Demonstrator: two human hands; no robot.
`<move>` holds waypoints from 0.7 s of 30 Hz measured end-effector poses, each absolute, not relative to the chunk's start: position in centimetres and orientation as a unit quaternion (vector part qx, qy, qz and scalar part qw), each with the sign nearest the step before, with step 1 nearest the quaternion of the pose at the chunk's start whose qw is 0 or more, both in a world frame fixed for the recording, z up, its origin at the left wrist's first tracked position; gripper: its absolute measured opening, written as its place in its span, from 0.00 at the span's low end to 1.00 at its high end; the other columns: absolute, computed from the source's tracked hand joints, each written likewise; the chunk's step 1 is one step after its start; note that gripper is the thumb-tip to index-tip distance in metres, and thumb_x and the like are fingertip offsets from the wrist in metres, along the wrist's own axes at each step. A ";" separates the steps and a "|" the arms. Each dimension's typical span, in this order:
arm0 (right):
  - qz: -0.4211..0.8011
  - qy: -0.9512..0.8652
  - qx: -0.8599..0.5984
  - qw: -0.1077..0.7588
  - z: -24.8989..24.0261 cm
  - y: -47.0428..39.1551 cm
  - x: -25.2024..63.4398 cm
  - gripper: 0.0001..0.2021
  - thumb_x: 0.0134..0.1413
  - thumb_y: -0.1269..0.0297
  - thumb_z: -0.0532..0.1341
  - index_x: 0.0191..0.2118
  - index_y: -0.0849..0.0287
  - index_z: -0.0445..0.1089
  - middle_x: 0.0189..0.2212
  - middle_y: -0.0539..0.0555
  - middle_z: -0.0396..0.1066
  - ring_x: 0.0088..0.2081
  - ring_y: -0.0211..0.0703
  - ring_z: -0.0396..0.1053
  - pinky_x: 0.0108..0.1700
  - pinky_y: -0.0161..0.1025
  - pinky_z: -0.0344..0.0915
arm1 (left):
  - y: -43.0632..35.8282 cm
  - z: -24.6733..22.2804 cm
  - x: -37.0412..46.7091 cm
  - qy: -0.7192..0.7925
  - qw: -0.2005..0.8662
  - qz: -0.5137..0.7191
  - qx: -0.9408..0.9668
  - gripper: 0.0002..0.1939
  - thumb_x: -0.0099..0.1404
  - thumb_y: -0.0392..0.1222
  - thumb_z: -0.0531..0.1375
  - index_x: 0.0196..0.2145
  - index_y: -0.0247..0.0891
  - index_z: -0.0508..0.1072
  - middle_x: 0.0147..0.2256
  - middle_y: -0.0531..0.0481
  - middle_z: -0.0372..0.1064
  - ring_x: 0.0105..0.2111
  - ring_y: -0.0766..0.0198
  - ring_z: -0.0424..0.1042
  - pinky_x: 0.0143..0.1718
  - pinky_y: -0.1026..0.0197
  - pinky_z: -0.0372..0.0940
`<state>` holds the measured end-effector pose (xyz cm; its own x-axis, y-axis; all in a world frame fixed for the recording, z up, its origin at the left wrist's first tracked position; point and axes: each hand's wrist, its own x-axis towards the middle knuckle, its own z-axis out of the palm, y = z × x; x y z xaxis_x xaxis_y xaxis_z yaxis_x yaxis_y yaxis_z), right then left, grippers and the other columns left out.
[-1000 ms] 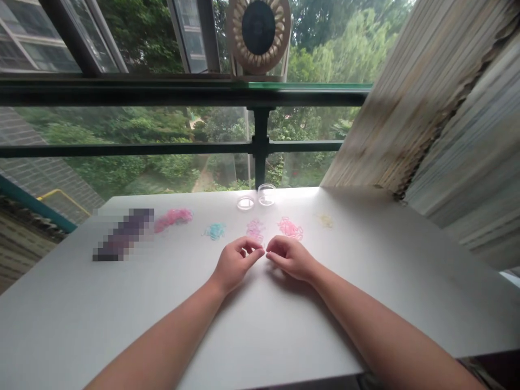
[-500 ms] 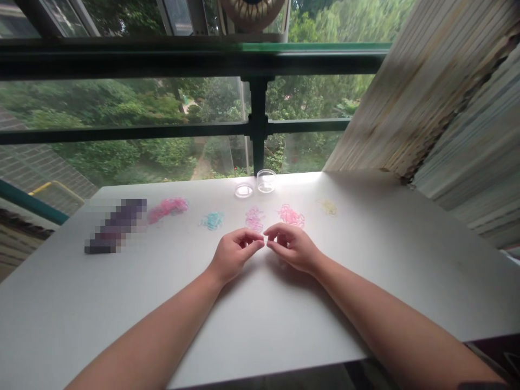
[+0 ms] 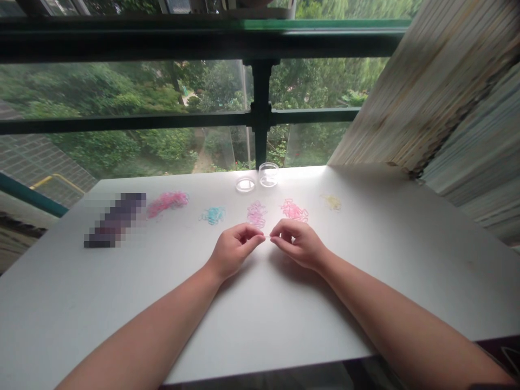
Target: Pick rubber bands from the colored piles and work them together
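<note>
My left hand (image 3: 233, 252) and my right hand (image 3: 301, 246) meet over the middle of the table, fingertips a small gap apart. Thumb and forefinger of each are pinched on a thin pale rubber band (image 3: 267, 236), stretched across that gap; its exact colour is hard to make out. Just beyond my fingers lie a lilac-pink pile of small rubber bands (image 3: 256, 214) and a coral-pink pile (image 3: 294, 210). A teal pile (image 3: 213, 215) is further left, and a yellow pile (image 3: 332, 202) sits to the right.
A larger mixed pink pile (image 3: 167, 203) lies at the left beside a pixelated dark object (image 3: 116, 219). Near the back edge of the white table (image 3: 227, 336) stand a clear round container (image 3: 268, 176) and a shallow clear lid (image 3: 245, 185). Behind are window rails and a curtain (image 3: 385, 92).
My right hand's finger and thumb have closed together, and a thin band now shows between the two hands. The view has tilted slightly downward.
</note>
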<state>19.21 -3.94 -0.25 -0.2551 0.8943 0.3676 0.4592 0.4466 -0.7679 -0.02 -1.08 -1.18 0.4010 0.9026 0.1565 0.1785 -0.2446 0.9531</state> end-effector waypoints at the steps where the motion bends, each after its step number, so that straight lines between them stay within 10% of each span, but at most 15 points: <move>1: 0.263 -0.749 -0.451 0.408 -0.2 -4.0 19.2 0.02 0.51 0.70 0.59 0.29 0.60 0.68 0.20 0.47 0.62 0.21 0.32 0.56 0.24 0.31 0.56 | -1.1 -1.1 0.0 0.395 0.469 0.378 0.694 0.09 0.57 0.45 0.61 0.32 0.36 0.73 0.30 0.49 0.72 0.30 0.65 0.68 0.34 0.64 0.62; 21: 0.260 -0.750 -0.468 0.389 -0.1 -3.9 19.2 0.03 0.50 0.71 0.58 0.28 0.59 0.67 0.20 0.48 0.63 0.21 0.32 0.56 0.25 0.32 0.56 | -1.4 -0.5 -0.3 0.376 0.457 0.348 0.727 0.11 0.62 0.43 0.56 0.41 0.36 0.69 0.36 0.46 0.72 0.34 0.64 0.70 0.35 0.63 0.64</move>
